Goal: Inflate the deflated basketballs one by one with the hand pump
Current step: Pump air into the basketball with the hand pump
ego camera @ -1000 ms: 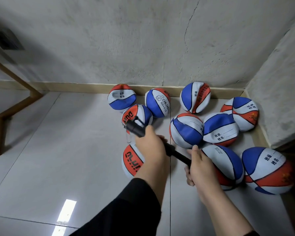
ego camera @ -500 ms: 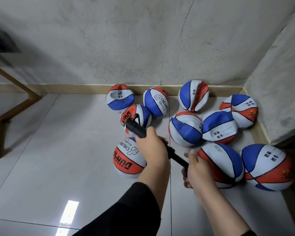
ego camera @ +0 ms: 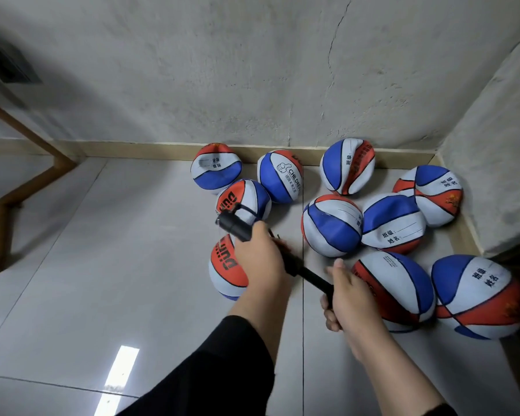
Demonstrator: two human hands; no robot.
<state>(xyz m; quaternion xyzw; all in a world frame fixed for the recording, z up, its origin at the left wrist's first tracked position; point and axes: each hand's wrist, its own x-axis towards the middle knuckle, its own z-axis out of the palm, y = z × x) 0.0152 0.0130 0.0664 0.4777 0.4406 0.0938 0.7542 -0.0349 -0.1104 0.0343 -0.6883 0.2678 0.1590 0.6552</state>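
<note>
My left hand (ego camera: 260, 256) grips the barrel of a black hand pump (ego camera: 233, 225), whose far end points up and left with a thin hose looped at it. My right hand (ego camera: 347, 295) grips the pump's rod and handle (ego camera: 314, 279) at the near end. Under my left hand lies a round red, white and blue basketball (ego camera: 224, 270). Several more balls of the same colours lie around; some are dented, such as the blue and white ball (ego camera: 392, 225) and the ball (ego camera: 330, 225) beside it.
The balls sit on a grey tiled floor (ego camera: 117, 250) in the corner of two rough concrete walls (ego camera: 252, 70) with a tan skirting board. A brown wooden frame (ego camera: 0, 211) stands at the left. Dark furniture edges the far right.
The ball under my left hand has rolled: its red panel now faces up again, where half a second ago its white panel showed. My hands have drawn a little apart on the pump.
</note>
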